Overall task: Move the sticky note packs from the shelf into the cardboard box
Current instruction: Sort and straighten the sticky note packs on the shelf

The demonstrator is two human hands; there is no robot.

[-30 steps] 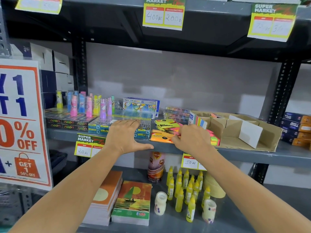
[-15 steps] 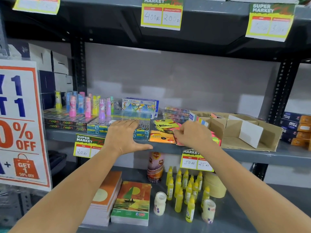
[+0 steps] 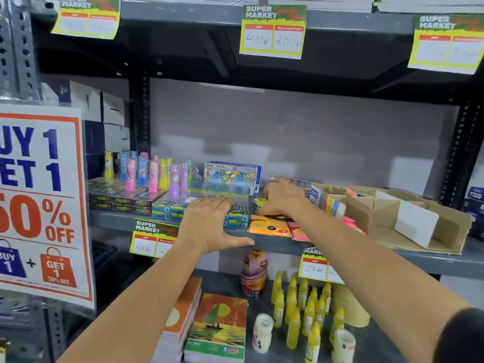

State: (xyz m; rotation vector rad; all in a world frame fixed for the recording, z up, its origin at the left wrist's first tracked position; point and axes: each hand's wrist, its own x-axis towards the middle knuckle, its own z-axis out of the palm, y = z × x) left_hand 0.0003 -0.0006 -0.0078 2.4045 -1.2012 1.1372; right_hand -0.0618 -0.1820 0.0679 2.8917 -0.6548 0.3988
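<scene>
My left hand [image 3: 212, 226] lies flat and spread at the shelf's [image 3: 288, 246] front edge, thumb out along the lip. My right hand [image 3: 284, 199] reaches over the sticky note packs [image 3: 269, 227] piled near that front edge, fingers curled down onto them; I cannot tell whether it grips one. The cardboard box [image 3: 408, 218] sits just right of the pile, toward the shelf's right end.
</scene>
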